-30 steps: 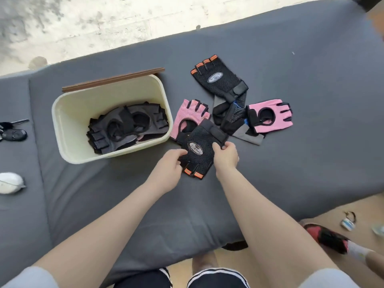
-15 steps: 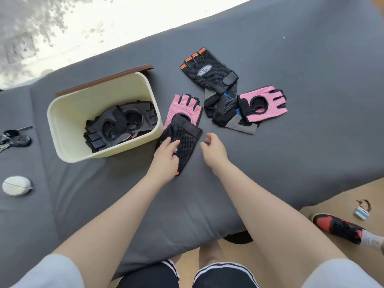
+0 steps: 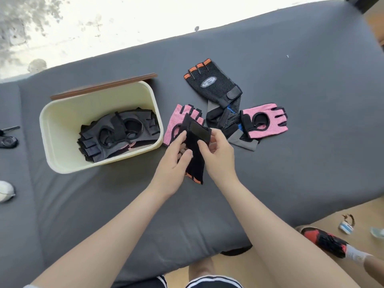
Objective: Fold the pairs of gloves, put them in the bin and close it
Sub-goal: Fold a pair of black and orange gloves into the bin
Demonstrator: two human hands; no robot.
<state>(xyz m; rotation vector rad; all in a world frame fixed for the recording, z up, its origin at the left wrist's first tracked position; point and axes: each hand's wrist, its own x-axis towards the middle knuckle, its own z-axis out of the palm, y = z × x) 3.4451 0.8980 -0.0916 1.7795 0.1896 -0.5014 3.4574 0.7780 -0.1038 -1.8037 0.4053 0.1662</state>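
My left hand [image 3: 173, 165] and my right hand [image 3: 218, 154] both grip a black glove with orange finger tips [image 3: 194, 154], lifted a little off the grey mat and folded lengthwise. Its matching black glove [image 3: 212, 83] lies flat further back. One pink glove [image 3: 176, 123] lies partly under the held glove, another pink glove [image 3: 266, 120] lies to the right on a grey and blue glove [image 3: 228, 119]. The cream bin [image 3: 52, 142] stands open at the left with grey gloves [image 3: 116, 136] inside. Its brown lid [image 3: 104, 86] rests behind it.
Keys [image 3: 7, 140] and a white object [image 3: 5, 191] lie at the left edge of the grey mat [image 3: 291, 163]. A foot in a red and black shoe [image 3: 324, 241] and a small item [image 3: 346, 225] are on the floor at the lower right.
The black glove lay flat under my left hand half a second ago. Now both hands hold it up, folded narrower. The right hand has closed onto it.
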